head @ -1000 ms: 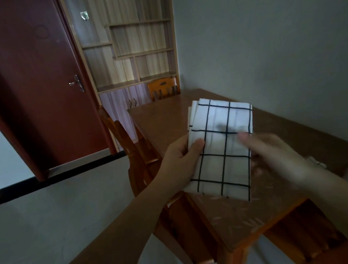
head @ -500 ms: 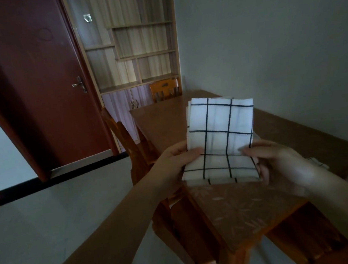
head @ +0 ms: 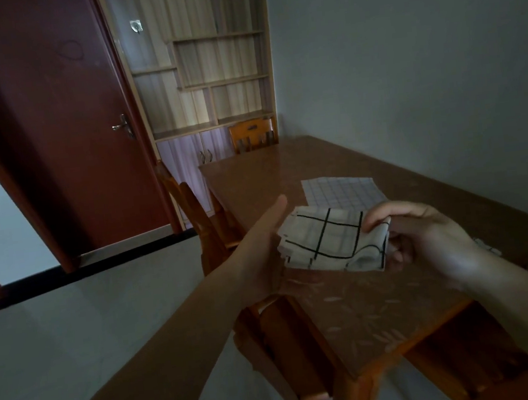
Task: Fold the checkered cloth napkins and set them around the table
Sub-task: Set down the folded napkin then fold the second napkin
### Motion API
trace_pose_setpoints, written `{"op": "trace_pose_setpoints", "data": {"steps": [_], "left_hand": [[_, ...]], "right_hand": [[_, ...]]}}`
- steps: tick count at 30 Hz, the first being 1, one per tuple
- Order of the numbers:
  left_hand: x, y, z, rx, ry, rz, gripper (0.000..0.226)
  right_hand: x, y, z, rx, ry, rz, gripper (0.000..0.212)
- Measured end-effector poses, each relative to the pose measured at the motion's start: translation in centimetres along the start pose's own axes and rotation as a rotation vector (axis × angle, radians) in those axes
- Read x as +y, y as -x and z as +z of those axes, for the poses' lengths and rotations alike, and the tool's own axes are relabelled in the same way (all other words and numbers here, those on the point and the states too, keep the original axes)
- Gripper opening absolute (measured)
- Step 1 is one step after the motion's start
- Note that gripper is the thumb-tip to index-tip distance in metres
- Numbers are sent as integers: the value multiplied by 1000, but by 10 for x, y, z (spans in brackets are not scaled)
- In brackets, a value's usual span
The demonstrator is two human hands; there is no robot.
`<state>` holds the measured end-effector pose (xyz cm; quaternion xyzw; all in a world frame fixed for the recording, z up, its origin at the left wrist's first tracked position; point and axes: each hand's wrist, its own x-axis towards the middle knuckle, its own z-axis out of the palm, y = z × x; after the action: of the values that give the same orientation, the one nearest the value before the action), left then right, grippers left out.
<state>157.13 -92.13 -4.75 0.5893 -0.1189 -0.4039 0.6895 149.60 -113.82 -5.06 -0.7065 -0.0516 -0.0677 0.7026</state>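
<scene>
Folded down once more since half a second ago, the checkered napkin (head: 332, 241) is now seen as a small thick packet, where before it was held up as a tall rectangle in front of the view. It is carried in the air between both hands, above the near part of the bench (head: 382, 311) and not touching it. The grip of the right hand (head: 422, 235) is closed on the right end of the packet, with the thumb on top and the fingers curled below. The left hand (head: 261, 249) has no grip now: its fingers are stretched straight and its palm side is laid flat against the left edge of the layers, where earlier its thumb was pinching the cloth.

With the napkin lowered, a second napkin (head: 341, 191) with a finer check is uncovered; it lies flat on the bench further away, behind the hands. At the right edge of the bench a small piece of pale cloth (head: 486, 246) is visible, but what it is cannot be told.

From this it is judged that the folding of this napkin is nearly finished and the edges are being squared. What is left is probably to set it down at a place on the bench, perhaps before one of the chairs (head: 252, 134). The layers at the left look loose, so they could open when the packet is released.
</scene>
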Motion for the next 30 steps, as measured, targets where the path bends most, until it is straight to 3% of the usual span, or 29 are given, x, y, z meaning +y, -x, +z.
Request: {"op": "trace_pose_setpoints", "data": {"steps": [4,8,11,14,17,20,22,24,27,30], "left_hand": [[2,3,2,97,-189,79,27],[-3,1,-3,111,-233,142,18],[-7,-1,0,144,-279,178,13],[-9,-3,2,139,-268,250,21],[-13,-7,5,181,-316,348,26],[-17,-7,6,208,-341,420,25],[-19,-7,5,224,-346,469,23],[-21,-7,6,250,-397,533,18],[-23,-8,10,293,-403,605,13],[-23,-12,11,336,-357,546,18]], "right_hand": [[-1,5,0,-37,91,12,37],[-1,9,-4,-11,431,-118,56],[2,10,-2,79,559,-236,49],[5,11,3,113,442,-254,47],[10,9,6,136,72,-49,47],[17,5,0,54,-223,86,37],[15,5,-6,-29,-310,132,54],[12,6,-9,-46,-213,176,71],[8,9,0,7,63,211,51],[12,12,5,64,86,180,26]]}}
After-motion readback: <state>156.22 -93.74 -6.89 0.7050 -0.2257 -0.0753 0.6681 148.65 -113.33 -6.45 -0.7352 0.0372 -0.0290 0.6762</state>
